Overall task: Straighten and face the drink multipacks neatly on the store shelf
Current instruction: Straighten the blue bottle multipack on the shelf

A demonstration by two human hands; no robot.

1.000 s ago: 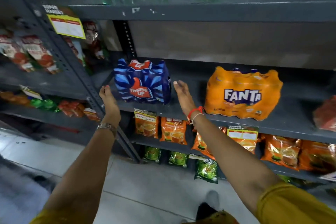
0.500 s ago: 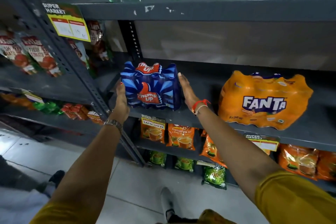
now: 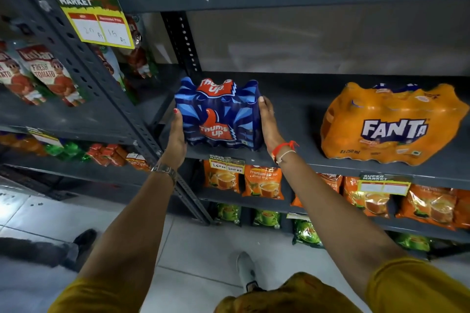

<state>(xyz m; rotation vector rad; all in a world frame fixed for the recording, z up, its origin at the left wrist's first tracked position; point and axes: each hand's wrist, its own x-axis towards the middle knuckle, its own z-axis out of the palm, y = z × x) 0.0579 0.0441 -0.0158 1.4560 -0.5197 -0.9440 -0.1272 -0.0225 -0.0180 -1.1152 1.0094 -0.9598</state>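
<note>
A blue Thums Up multipack stands at the left end of the grey middle shelf, its logo facing me. My left hand presses flat against its left side and my right hand against its right side, so the pack is clamped between both palms. An orange Fanta multipack sits further right on the same shelf, logo outward and slightly turned, apart from both hands.
A slanted grey upright with a yellow price tag stands just left of the pack. Tomato sauce pouches fill the left bay. Orange tea packets and green packets line the shelves below. Another person's shoe is on the floor.
Both hands have closed in from beside the Thums Up pack onto its two sides. The view has moved closer to the shelf.
</note>
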